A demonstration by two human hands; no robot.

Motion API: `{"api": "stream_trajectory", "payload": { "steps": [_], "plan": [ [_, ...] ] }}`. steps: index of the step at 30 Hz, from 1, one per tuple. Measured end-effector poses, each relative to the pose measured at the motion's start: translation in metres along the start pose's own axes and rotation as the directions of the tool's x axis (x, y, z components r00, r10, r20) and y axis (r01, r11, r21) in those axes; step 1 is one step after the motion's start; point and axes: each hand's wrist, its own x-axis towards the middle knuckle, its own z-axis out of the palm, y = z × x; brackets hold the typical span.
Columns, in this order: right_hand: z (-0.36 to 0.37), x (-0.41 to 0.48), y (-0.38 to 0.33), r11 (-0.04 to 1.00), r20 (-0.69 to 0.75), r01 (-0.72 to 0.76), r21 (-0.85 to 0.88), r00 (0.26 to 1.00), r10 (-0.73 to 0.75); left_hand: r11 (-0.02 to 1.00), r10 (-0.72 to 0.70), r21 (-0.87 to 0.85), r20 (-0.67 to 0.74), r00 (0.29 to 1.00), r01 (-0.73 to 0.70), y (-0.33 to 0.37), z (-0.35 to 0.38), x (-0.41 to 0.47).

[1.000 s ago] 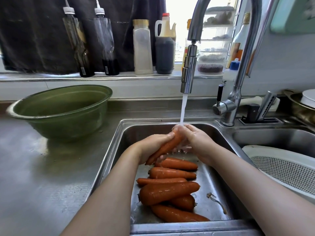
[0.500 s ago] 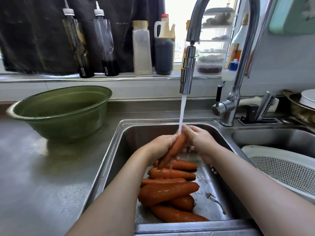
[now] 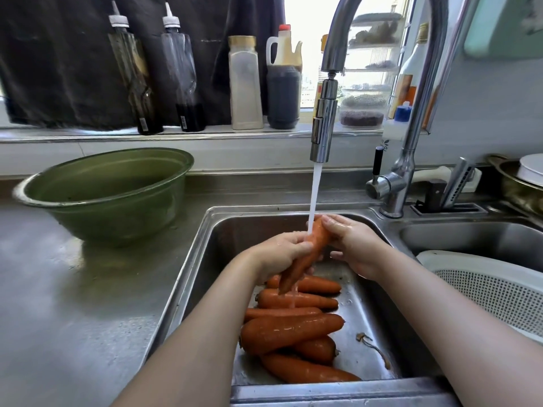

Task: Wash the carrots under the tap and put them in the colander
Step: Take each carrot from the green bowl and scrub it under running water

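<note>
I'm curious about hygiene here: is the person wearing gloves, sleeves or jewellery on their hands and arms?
No. The left hand and right hand are bare and wet, with no gloves, rings or watch in view. The left forearm and right forearm are bare too; no sleeve shows within the frame.

A green bowl (image 3: 102,195) sits on the steel counter (image 3: 58,304) at nine o'clock. From eleven to twelve o'clock, a sill (image 3: 88,136) carries an oil bottle (image 3: 133,83), a dark-bottomed bottle (image 3: 183,83), a pale jar (image 3: 245,86) and a dark jug (image 3: 283,86), with a dark cloth (image 3: 58,69) behind them. Stacked clear tubs (image 3: 364,101) stand at one o'clock. At three o'clock, a white plate (image 3: 531,168) rests in a brassy pot (image 3: 511,189). A stringy scrap (image 3: 373,345) lies at five o'clock.
</note>
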Motion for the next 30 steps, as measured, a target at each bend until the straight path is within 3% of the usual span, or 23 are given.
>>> {"api": "stream_trajectory", "payload": {
  "steps": [3, 7, 9, 13, 16, 20, 22, 24, 27, 30],
  "plan": [
    [0.002, -0.001, 0.0, 1.0, -0.006, 0.005, -0.01, 1.0, -0.005, 0.997, 0.034, 0.071, -0.153, 0.988, -0.023, 0.0, 0.01, 0.005],
    [0.008, -0.003, 0.0, 0.998, 0.008, 0.019, -0.058, 1.0, -0.018, 0.989, 0.02, 0.143, -0.411, 0.911, 0.043, -0.001, 0.01, 0.014],
    [0.009, -0.002, 0.0, 0.999, -0.002, 0.019, -0.046, 1.0, -0.019, 0.992, -0.008, 0.118, -0.326, 0.945, 0.049, 0.0, 0.003, 0.009],
    [0.008, -0.002, 0.0, 0.999, -0.002, 0.014, -0.041, 1.0, -0.014, 0.998, -0.019, -0.067, -0.004, 1.0, 0.018, -0.012, -0.013, 0.005],
    [0.007, -0.002, 0.001, 0.998, 0.0, 0.028, -0.058, 1.0, -0.028, 1.0, 0.01, -0.01, -0.043, 0.999, -0.01, -0.017, -0.012, 0.009],
    [0.008, -0.003, 0.0, 0.997, 0.023, 0.051, -0.056, 0.999, -0.049, 0.995, 0.032, 0.097, -0.328, 0.944, 0.0, -0.007, 0.001, 0.012],
    [0.008, -0.003, 0.001, 0.996, 0.027, 0.061, -0.071, 0.998, -0.059, 0.99, 0.037, 0.138, -0.395, 0.918, 0.019, -0.004, 0.002, 0.01],
    [0.009, -0.003, 0.0, 0.996, 0.013, 0.067, -0.063, 0.998, -0.066, 0.994, 0.029, 0.112, -0.281, 0.959, 0.003, -0.002, -0.002, 0.005],
    [0.006, 0.001, 0.002, 0.995, -0.017, 0.053, -0.078, 0.998, -0.055, 0.998, 0.017, -0.06, 0.019, 1.0, -0.016, -0.004, -0.007, -0.002],
    [0.004, 0.002, 0.003, 0.997, -0.036, 0.038, -0.069, 0.999, -0.041, 1.0, 0.028, -0.009, 0.028, 0.999, -0.028, -0.006, -0.007, 0.0]
  ]
}}
